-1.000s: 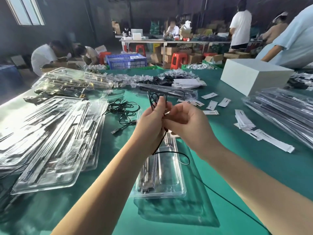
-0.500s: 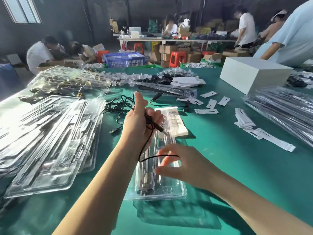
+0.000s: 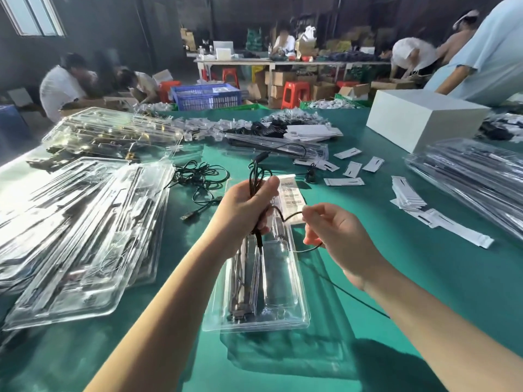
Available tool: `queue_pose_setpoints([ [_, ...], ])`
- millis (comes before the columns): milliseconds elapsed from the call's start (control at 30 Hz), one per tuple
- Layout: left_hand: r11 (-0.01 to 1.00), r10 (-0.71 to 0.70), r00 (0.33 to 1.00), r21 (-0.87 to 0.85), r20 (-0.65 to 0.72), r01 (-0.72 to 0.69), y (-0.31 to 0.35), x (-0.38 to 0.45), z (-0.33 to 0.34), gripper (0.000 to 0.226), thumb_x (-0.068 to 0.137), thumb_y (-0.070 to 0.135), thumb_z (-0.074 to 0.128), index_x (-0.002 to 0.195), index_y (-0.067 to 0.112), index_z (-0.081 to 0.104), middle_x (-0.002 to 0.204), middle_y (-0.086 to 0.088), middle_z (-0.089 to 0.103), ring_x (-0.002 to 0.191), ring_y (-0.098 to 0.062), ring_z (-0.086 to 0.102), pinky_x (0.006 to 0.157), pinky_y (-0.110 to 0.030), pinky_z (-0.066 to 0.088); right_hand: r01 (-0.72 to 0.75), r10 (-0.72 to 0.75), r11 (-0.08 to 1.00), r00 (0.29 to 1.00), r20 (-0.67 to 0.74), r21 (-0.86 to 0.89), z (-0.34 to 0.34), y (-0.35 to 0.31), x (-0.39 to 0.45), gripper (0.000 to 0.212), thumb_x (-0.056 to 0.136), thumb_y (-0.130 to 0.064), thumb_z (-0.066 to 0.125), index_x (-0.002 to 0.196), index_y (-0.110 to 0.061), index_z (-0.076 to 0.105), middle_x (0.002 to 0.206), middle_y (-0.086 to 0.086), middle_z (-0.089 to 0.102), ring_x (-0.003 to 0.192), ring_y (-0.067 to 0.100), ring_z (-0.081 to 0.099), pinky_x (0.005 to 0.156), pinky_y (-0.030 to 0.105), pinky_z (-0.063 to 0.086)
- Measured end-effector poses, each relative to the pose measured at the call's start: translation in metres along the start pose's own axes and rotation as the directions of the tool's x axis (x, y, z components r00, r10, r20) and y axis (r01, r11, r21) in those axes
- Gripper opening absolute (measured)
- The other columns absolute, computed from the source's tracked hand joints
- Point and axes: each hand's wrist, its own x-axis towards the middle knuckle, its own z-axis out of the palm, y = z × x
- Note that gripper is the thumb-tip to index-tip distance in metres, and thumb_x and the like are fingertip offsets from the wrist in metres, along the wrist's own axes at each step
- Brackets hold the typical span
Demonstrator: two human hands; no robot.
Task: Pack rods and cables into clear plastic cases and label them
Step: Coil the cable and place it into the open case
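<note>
The left hand (image 3: pixel 245 206) has a firm grip on the folded loops of black cable (image 3: pixel 256 176), held above the open clear case (image 3: pixel 261 281) near the worktop's near edge. The right hand (image 3: pixel 332 232) pinches the loose strand. Best to keep each loop even and taut, finish the bundle, then lay it in the bare compartment beside the rods (image 3: pixel 240 284).

Both bare forearms reach forward over the case (image 3: pixel 285 278). The left hand (image 3: pixel 244 207) is fisted above its far half, thumb up, gripping the folded cable (image 3: pixel 256 176). The right hand (image 3: pixel 336 236), just right of the case, pinches the same cable between thumb and forefinger, wrist bent.
</note>
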Motion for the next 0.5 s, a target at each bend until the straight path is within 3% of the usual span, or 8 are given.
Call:
queue_pose_setpoints([
  [100,1.0,-0.01,0.999,-0.007,0.046,0.011,-0.005,0.0,0.005,0.041,0.076,0.053,0.054,0.08,0.012,0.048,0.046,0.009,0.043,0.037,-0.006,0.035,0.039,-0.02,0.037,-0.016,0.028,0.994,0.993,-0.115,0.107,0.008,-0.001,0.004,0.025,0.089,-0.036,0.061,0.078,-0.013,0.059,0.056,-0.002,0.053,0.051,0.009,0.05,0.052,0.015,0.044],
  [233,0.987,-0.128,0.974,-0.071,0.185,0.143,-0.013,0.0,0.006,0.052,0.075,0.072,0.049,0.067,0.022,0.056,0.05,0.009,0.035,0.041,-0.007,0.028,0.041,-0.021,0.031,-0.047,0.073,0.991,0.975,-0.21,0.124,0.014,-0.001,0.007,0.026,0.095,-0.031,0.057,0.074,-0.015,0.056,0.053,-0.002,0.048,0.047,0.009,0.043,0.047,0.016,0.043],
  [267,0.986,-0.127,0.963,-0.071,0.238,0.148,-0.014,0.0,0.004,0.05,0.077,0.071,0.054,0.066,0.023,0.055,0.051,0.009,0.034,0.042,-0.007,0.028,0.042,-0.021,0.031,-0.045,0.067,0.994,0.972,-0.226,0.102,0.015,-0.001,0.008,0.027,0.095,-0.031,0.057,0.075,-0.015,0.056,0.052,-0.002,0.048,0.046,0.008,0.043,0.047,0.016,0.043],
  [333,0.999,-0.038,0.961,0.013,0.272,0.036,-0.017,0.0,0.003,0.033,0.08,0.047,0.068,0.079,0.017,0.054,0.054,0.01,0.041,0.045,-0.006,0.035,0.044,-0.02,0.036,-0.044,0.064,0.995,0.97,-0.233,0.091,0.016,0.0,0.009,0.027,0.095,-0.033,0.057,0.076,-0.014,0.057,0.051,-0.003,0.048,0.045,0.008,0.042,0.045,0.018,0.042],
  [400,1.0,0.015,0.986,0.014,0.169,-0.018,-0.019,0.001,0.007,0.029,0.082,0.038,0.071,0.089,0.014,0.056,0.055,0.009,0.043,0.045,-0.006,0.038,0.044,-0.02,0.038,-0.042,0.054,0.996,0.986,-0.155,0.082,0.016,0.002,0.008,0.027,0.094,-0.035,0.058,0.078,-0.013,0.058,0.051,-0.002,0.047,0.044,0.009,0.041,0.045,0.02,0.039],
  [500,0.992,0.004,1.0,-0.13,-0.017,-0.006,-0.02,0.004,0.012,0.035,0.078,0.051,0.061,0.078,0.016,0.061,0.051,0.009,0.041,0.044,-0.007,0.036,0.046,-0.021,0.034,-0.023,0.023,1.0,0.999,0.024,-0.009,0.018,0.01,0.004,0.026,0.091,-0.041,0.06,0.081,-0.018,0.065,0.055,-0.004,0.052,0.049,0.007,0.045,0.048,0.016,0.04],
])
